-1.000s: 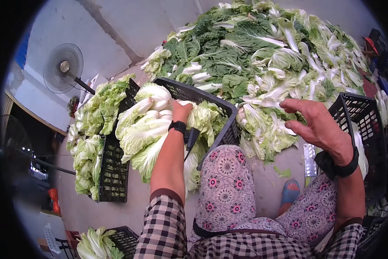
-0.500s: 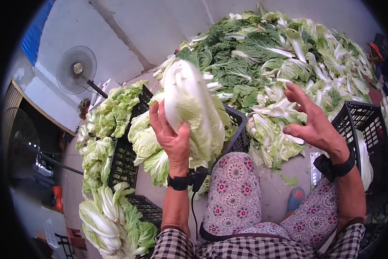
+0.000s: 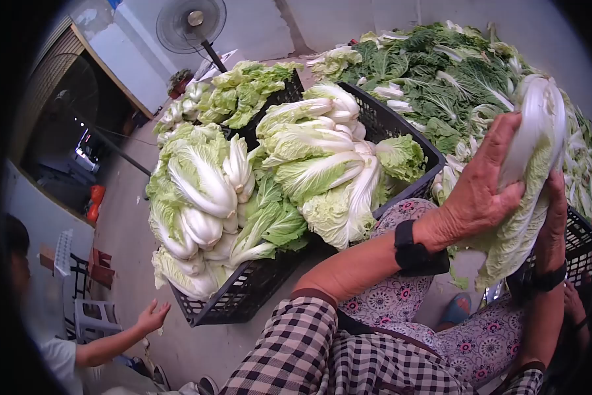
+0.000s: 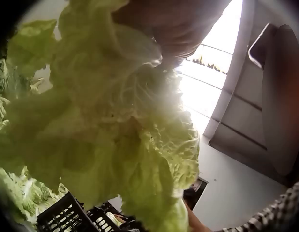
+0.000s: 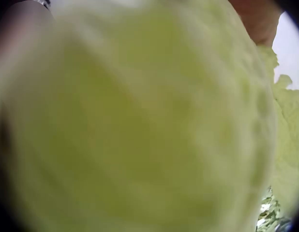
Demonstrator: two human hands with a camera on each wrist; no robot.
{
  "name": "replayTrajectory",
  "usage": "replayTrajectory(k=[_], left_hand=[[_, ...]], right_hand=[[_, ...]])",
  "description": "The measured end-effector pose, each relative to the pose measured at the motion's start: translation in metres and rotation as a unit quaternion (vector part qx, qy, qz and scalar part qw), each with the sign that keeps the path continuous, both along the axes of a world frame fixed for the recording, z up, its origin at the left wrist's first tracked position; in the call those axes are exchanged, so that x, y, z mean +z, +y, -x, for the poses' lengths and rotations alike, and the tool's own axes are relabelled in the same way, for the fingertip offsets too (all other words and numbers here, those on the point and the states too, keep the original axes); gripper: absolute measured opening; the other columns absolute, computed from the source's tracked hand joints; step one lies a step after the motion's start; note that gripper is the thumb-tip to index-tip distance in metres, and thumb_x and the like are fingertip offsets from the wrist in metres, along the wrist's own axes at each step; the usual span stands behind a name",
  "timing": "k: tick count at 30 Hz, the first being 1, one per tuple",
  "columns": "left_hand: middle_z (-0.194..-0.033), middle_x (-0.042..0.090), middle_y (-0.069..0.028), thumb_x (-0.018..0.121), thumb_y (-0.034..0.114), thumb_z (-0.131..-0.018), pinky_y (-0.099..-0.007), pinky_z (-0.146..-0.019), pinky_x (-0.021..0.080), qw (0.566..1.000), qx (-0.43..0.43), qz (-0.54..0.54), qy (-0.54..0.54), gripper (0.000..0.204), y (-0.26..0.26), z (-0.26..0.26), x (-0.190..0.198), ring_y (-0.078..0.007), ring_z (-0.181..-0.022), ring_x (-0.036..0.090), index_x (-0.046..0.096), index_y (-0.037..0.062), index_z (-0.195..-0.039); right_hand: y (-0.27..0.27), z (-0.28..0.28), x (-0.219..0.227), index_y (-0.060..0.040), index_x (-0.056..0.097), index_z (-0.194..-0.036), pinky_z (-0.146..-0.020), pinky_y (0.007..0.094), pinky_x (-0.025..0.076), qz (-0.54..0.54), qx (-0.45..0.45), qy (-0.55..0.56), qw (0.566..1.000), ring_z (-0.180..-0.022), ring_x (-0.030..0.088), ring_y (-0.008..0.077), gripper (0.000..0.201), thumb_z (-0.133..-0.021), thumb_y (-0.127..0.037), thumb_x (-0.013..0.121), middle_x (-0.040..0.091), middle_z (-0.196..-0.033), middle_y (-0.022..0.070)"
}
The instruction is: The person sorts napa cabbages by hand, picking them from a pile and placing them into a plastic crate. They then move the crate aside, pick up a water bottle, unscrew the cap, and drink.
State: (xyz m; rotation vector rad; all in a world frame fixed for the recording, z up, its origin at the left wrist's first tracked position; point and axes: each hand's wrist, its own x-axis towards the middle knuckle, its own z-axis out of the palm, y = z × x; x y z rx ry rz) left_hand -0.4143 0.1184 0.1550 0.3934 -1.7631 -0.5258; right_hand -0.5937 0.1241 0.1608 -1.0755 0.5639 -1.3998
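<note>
Napa cabbage (image 3: 529, 178) held up at the right edge of the head frame, white base uppermost, leafy end hanging down, above the floral-trousered lap and in front of a black crate (image 3: 582, 247) at far right. Left hand (image 3: 483, 187) wrapped over the near side of the head, fingers curled onto the pale ribs; right hand (image 3: 554, 217) gripping from the far side, fingers curled against the leaves, mostly hidden behind them. Seen from the left wrist, frilly yellow-green leaves (image 4: 115, 140) filling most of the frame, with part of a hand at top. Seen from the right wrist, only a blurred green mass (image 5: 140, 121) pressed close to the lens. Centre of the head frame: a large black crate (image 3: 401, 128) packed with trimmed cabbages (image 3: 315, 164), stems pale, more heads (image 3: 197, 197) heaped over its lower-left end. Upper right: a broad heap of loose dark-green leaves (image 3: 454, 72) on the floor. Top centre-left: a standing fan (image 3: 190, 23). Lower left: another person's outstretched hand (image 3: 152, 316) near the crate's corner, a small stool (image 3: 93, 320) beside.
</note>
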Motion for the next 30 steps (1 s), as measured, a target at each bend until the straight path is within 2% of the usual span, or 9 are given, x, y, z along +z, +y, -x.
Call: replayTrajectory(k=[5, 8, 9, 11, 12, 13, 14, 23, 30], left_hand=[[-0.141, 0.022, -0.0283, 0.068, 0.038, -0.071, -0.0404, -0.109, 0.02, 0.995, -0.033, -0.093, 0.017, 0.092, 0.013, -0.012, 0.008, -0.0396, -0.134, 0.02, 0.017, 0.0051, -0.141], [-0.14, 0.029, -0.0197, 0.067, 0.029, -0.075, -0.0392, -0.103, 0.029, 0.994, 0.04, -0.092, -0.048, 0.076, 0.018, -0.048, 0.007, -0.0319, -0.129, 0.031, 0.029, 0.0062, -0.136], [-0.14, 0.033, -0.0122, 0.065, 0.024, -0.077, -0.0384, -0.097, 0.038, 0.99, 0.07, -0.09, -0.078, 0.067, 0.018, -0.063, 0.003, -0.0255, -0.124, 0.039, 0.035, 0.0084, -0.135], [-0.125, 0.05, -0.0183, 0.065, 0.011, -0.074, -0.0366, -0.103, 0.033, 0.983, 0.125, -0.095, -0.091, 0.046, 0.012, -0.093, -0.002, -0.0302, -0.122, 0.044, 0.052, 0.0012, -0.117], [-0.122, 0.053, -0.0171, 0.064, 0.009, -0.073, -0.0369, -0.102, 0.034, 0.978, 0.139, -0.125, -0.087, 0.043, 0.012, -0.109, -0.004, -0.03, -0.12, 0.046, 0.054, 0.002, -0.115], [-0.121, 0.054, -0.0174, 0.064, 0.009, -0.072, -0.0381, -0.1, 0.036, 0.959, 0.214, -0.096, -0.159, 0.043, 0.009, -0.131, -0.006, -0.0316, -0.118, 0.048, 0.055, 0.0027, -0.114], [-0.121, 0.053, -0.0176, 0.066, 0.011, -0.072, -0.0388, -0.1, 0.036, 0.94, 0.263, -0.049, -0.214, 0.044, -0.001, -0.152, -0.012, -0.0325, -0.117, 0.048, 0.055, 0.0036, -0.114], [-0.124, 0.048, -0.0156, 0.069, 0.037, -0.07, -0.0473, -0.094, 0.031, 0.663, 0.523, -0.091, -0.527, 0.055, -0.021, -0.264, -0.101, -0.0303, -0.123, 0.037, 0.054, 0.0083, -0.115], [-0.103, 0.055, -0.0081, 0.068, 0.032, -0.071, -0.0442, -0.085, 0.033, 0.732, 0.519, -0.016, -0.441, 0.035, -0.036, -0.272, -0.076, -0.0248, -0.104, 0.047, 0.063, 0.0079, -0.097]], right_hand=[[0.016, 0.022, 0.01, -0.0022, 0.04, -0.131, -0.098, 0.0394, 0.041, -0.033, -0.032, -0.091, 0.995, -0.112, 0.051, 0.0271, 0.056, -0.087, -0.036, 0.051, 0.049, -0.126, 0.0138], [0.023, 0.053, 0.02, -0.0033, 0.037, -0.133, -0.101, 0.0383, 0.037, 0.072, -0.217, 0.034, 0.973, -0.117, 0.047, 0.0274, 0.055, -0.09, -0.037, 0.045, 0.045, -0.131, 0.0135], [0.026, 0.076, 0.014, -0.0037, 0.034, -0.135, -0.103, 0.0373, 0.034, 0.178, -0.336, 0.181, 0.907, -0.12, 0.044, 0.0266, 0.055, -0.091, -0.036, 0.043, 0.042, -0.134, 0.0133], [0.05, 0.136, 0.007, -0.0045, 0.029, -0.139, -0.106, 0.0353, 0.029, 0.327, -0.517, 0.484, 0.626, -0.125, 0.038, 0.0251, 0.056, -0.094, -0.035, 0.039, 0.036, -0.139, 0.0129], [0.06, 0.14, 0.016, -0.0054, 0.027, -0.14, -0.106, 0.0333, 0.026, 0.33, -0.529, 0.511, 0.592, -0.127, 0.034, 0.0236, 0.059, -0.09, -0.026, 0.051, 0.032, -0.141, 0.0125], [0.066, 0.153, 0.021, -0.0053, 0.028, -0.14, -0.106, 0.0331, 0.026, 0.29, -0.503, 0.423, 0.696, -0.125, 0.036, 0.022, 0.064, -0.084, -0.012, 0.059, 0.034, -0.14, 0.0124], [0.079, 0.18, 0.02, -0.0045, 0.029, -0.139, -0.105, 0.0329, 0.027, 0.238, -0.566, 0.61, 0.501, -0.123, 0.038, 0.0222, 0.062, -0.085, -0.012, 0.059, 0.035, -0.138, 0.0125], [0.096, 0.399, -0.044, -0.0006, 0.035, -0.133, -0.096, 0.0336, 0.035, -0.022, -0.54, 0.581, 0.609, -0.111, 0.044, 0.0234, 0.056, -0.085, -0.016, 0.06, 0.043, -0.129, 0.0134], [0.127, 0.466, -0.088, 0.0024, 0.041, -0.128, -0.088, 0.0341, 0.04, -0.175, -0.518, 0.577, 0.607, -0.102, 0.049, 0.0243, 0.053, -0.085, -0.02, 0.062, 0.05, -0.121, 0.0141]])
